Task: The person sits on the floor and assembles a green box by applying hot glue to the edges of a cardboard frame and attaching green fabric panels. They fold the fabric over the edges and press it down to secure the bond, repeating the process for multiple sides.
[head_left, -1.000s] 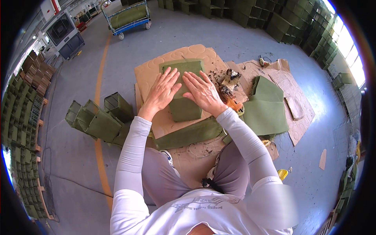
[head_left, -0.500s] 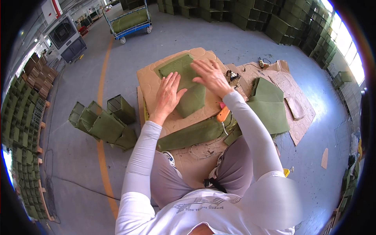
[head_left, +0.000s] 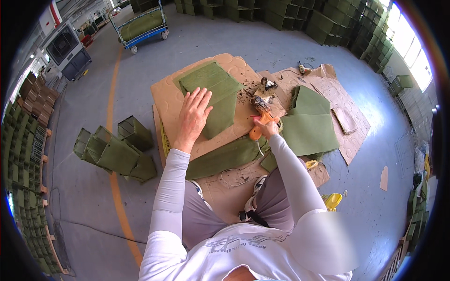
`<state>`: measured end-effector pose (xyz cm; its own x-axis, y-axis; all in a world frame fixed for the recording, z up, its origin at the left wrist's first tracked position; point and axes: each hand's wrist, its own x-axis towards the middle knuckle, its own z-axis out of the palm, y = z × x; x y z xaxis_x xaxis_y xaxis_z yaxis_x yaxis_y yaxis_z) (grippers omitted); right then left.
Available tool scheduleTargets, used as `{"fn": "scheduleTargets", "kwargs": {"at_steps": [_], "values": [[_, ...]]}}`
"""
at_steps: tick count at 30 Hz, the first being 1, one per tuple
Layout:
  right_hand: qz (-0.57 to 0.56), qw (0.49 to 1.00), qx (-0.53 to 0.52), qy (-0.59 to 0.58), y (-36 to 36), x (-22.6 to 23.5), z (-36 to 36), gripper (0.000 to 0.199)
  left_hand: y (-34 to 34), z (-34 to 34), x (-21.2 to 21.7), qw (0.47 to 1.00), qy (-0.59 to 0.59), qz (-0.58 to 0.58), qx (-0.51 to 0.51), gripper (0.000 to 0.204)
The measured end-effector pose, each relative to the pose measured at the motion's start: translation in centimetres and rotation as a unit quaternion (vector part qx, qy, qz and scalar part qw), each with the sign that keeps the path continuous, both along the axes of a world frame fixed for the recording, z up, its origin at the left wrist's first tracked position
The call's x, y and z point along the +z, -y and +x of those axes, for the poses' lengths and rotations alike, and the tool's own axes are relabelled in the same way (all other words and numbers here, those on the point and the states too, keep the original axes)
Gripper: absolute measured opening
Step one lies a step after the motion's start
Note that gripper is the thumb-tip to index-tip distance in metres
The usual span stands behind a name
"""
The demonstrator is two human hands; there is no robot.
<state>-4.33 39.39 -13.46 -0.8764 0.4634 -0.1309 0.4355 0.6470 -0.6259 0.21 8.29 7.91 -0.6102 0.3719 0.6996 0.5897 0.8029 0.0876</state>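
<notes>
My left hand (head_left: pixel 193 115) lies flat, fingers stretched, on a green fabric-like sheet (head_left: pixel 216 89) that is folded over on the cardboard work surface (head_left: pixel 164 96). In my right hand (head_left: pixel 267 127) is an orange glue gun (head_left: pixel 256 133), my fingers wrapped round its handle. Its front end (head_left: pixel 259 103) is dark and crusted, and it points away from me beside a blackened, messy lump (head_left: pixel 268 85). Dark crumbs are scattered on the cardboard near the sheet's right corner. Under the board's near edge lies a long green piece (head_left: pixel 225 158).
Several open green box shapes (head_left: pixel 117 152) stand on the floor at left. More green sheets (head_left: pixel 309 126) lie on cardboard at right. A blue cart (head_left: pixel 143 33) carries a green roll. Stacked green boxes line the far and left sides. A yellow object (head_left: pixel 332 201) sits near my right elbow.
My right hand has left the green sheet, come nearer and to the right, and taken hold of the glue gun. The left hand stays on the sheet. The whole view has shifted slightly.
</notes>
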Motion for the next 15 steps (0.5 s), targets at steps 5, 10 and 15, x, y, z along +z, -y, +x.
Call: {"fn": "scheduleTargets", "kwargs": {"at_steps": [5,10,15], "values": [[-0.275,0.948,-0.153,-0.054,2.4,0.2,-0.5,0.042,-0.1,-0.3,-0.1,0.999,-0.030,0.028,-0.011,0.043],[-0.252,0.950,-0.104,-0.150,3.8,5.0,1.6,0.040,0.6,-0.2,-0.5,0.999,-0.028,0.031,-0.003,0.041],[-0.132,0.963,-0.051,-0.231,4.5,6.5,3.0,0.042,0.6,-0.4,-0.4,0.999,-0.027,0.043,-0.007,0.041]]}}
